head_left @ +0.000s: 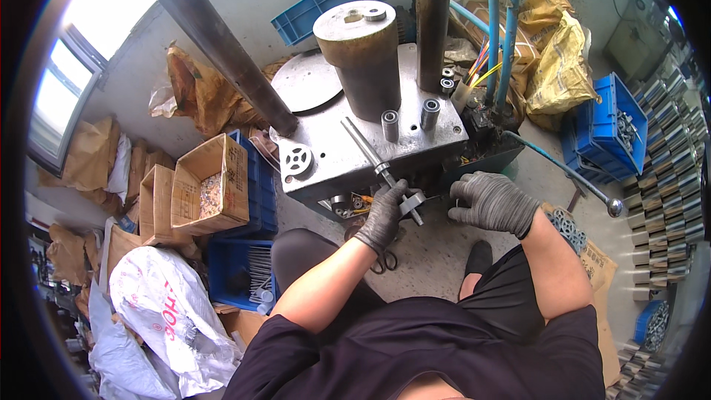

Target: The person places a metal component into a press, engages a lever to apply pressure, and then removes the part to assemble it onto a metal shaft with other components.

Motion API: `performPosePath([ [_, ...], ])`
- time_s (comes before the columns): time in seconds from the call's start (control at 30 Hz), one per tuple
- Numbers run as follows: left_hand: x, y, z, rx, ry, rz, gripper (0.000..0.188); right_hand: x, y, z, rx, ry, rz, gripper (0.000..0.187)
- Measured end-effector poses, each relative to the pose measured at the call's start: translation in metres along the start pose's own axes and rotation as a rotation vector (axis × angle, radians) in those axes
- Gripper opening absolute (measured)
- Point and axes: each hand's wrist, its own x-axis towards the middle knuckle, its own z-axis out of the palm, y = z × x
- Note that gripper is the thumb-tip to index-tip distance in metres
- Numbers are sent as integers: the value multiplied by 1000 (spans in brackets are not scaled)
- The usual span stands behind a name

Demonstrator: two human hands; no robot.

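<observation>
In dark grey gloves, both my hands are above the front edge of a metal press table (333,170). My left hand (383,216) is closed around a stepped metal shaft (361,141), which slants out over the table. A wide round collar (412,202) sits near the shaft's lower end. My right hand (492,204) hovers to the right of that end, apart from it, fingers loosely curled and nothing visible in them. Two bearing-topped cylinders (390,126) stand on the table near a thick steel column (363,67). A round slotted disc (298,160) lies at the left corner.
Dark posts (432,22) rise from the table. A lever with a ball end (615,207) reaches out at right. Blue crates (618,126) and stacked metal parts (670,178) stand farther right. Cardboard boxes (233,178) and a white sack (159,304) are at left. Scissors (385,261) lie low, beyond my knee.
</observation>
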Motion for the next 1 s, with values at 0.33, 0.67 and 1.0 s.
performPosePath([
  [0.33,-23,28,-1,554,67,455,23,-6,-9,-25,146,225,40,41],
  [0.67,-22,225,77,547,-134,1095,16,-8,-14,-45,429,549,40,61],
  [1.0,65,340,96,703,195,981,11,-3,-7,-35,604,632,-55,53],
])
